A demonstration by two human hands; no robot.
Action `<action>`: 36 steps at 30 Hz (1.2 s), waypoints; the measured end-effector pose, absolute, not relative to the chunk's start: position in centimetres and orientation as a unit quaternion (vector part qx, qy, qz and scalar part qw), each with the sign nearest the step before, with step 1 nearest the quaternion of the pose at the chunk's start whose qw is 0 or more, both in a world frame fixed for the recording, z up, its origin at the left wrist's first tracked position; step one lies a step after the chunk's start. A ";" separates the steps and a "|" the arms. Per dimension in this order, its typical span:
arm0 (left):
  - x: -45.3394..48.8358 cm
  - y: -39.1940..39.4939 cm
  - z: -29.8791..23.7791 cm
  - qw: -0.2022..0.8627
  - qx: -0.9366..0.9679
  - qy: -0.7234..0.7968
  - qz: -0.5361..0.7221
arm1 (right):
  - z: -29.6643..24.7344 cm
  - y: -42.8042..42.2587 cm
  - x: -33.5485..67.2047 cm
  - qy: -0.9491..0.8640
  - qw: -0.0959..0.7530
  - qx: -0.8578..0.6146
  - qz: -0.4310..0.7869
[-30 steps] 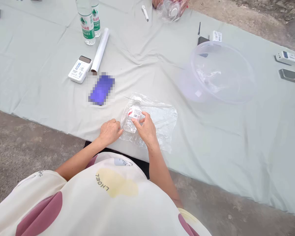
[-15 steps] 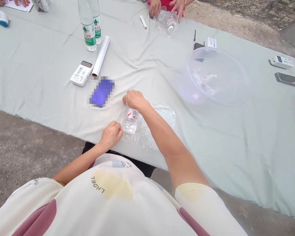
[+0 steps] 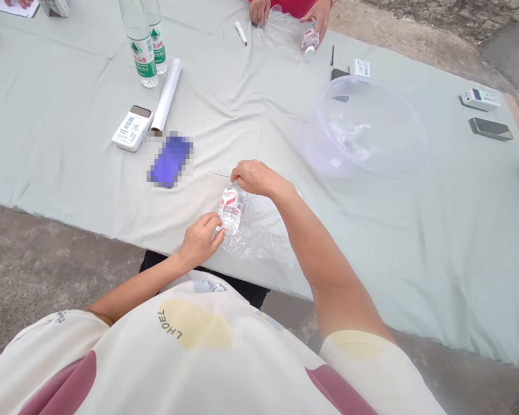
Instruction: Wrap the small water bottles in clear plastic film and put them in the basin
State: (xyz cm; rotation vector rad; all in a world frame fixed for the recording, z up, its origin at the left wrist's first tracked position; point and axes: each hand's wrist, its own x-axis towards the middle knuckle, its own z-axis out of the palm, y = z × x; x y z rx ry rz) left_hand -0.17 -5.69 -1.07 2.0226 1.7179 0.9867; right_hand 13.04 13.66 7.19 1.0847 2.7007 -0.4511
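A small clear plastic bottle (image 3: 231,203) with a red and white label lies on a sheet of clear plastic film (image 3: 263,227) near the table's front edge. My left hand (image 3: 201,237) grips its base end between thumb and fingers. At the other end, my right hand (image 3: 254,176) has its fingers closed over the bottle's top, hiding the cap. The crumpled film spreads out to the right, partly under my right forearm. Whether my fingers also pinch some film I cannot make out.
Beyond my hands lie a blurred blue rectangle (image 3: 170,161), a white box-shaped device (image 3: 132,128), a white roll (image 3: 166,95) and two tall water bottles (image 3: 142,57). A translucent basin (image 3: 372,127) stands right. Across the table, a person's hands (image 3: 320,16) handle another bottle and film.
My left hand has moved from the film's edge onto the bottle's base. My right hand has shifted right to its top. The film's left edge has been folded over the bottle or drawn away; which, I cannot tell.
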 end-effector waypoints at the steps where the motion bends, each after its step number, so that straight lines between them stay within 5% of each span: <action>1: 0.1 -5.7 -1.0 0.122 0.723 0.591 0.336 | 6.9 13.6 14.0 0.914 0.070 0.362 -0.168; 7: 2.7 -5.5 -0.5 0.002 0.835 0.488 0.255 | 3.4 12.1 20.9 0.859 -0.135 0.400 -0.288; 12: 5.0 -5.0 0.0 -0.022 0.877 0.439 0.196 | 0.3 9.6 24.2 0.841 -0.205 0.422 -0.269; 22: 10.4 -3.2 0.9 0.108 0.910 0.387 0.100 | -0.9 5.9 25.4 0.753 -0.183 0.588 -0.230; 29: 14.1 -2.0 0.6 0.072 0.954 0.288 0.043 | 1.9 4.1 27.0 0.732 -0.294 0.572 -0.225; 36: 16.7 -2.4 -0.2 0.195 0.973 0.115 0.042 | 2.2 3.3 27.6 0.743 -0.235 0.602 -0.171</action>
